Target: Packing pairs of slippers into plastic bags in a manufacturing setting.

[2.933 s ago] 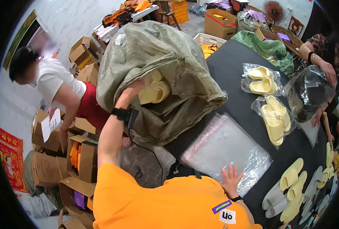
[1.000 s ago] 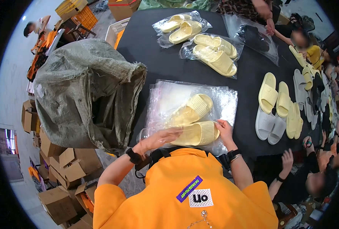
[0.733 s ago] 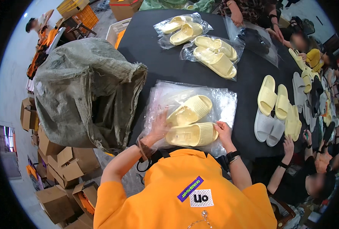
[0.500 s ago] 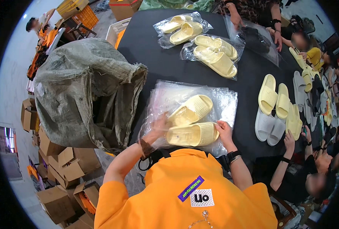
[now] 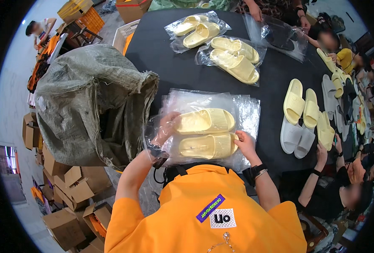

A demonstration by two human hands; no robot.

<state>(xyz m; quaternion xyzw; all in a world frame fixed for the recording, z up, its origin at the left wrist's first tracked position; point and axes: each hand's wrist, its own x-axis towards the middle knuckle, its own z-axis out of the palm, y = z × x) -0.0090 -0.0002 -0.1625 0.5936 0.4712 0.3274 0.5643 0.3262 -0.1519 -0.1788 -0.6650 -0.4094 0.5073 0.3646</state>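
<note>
**Hands on bagged slippers**

At table's six-o'clock edge, the left hand point(image 5: 166, 128) is reaching inside a clear bag point(image 5: 161, 145), fingers loosely curled against the upper slipper point(image 5: 203, 121). At three o'clock of it, the right hand point(image 5: 245, 144) is resting half-open, fingertips touching the lower slipper point(image 5: 208, 146).

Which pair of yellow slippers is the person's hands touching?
The pale yellow foam slippers lying on the stack of clear plastic bags nearest the orange shirt. The left hand and right hand flank them; other pairs lie farther off, bagged or loose.
</note>
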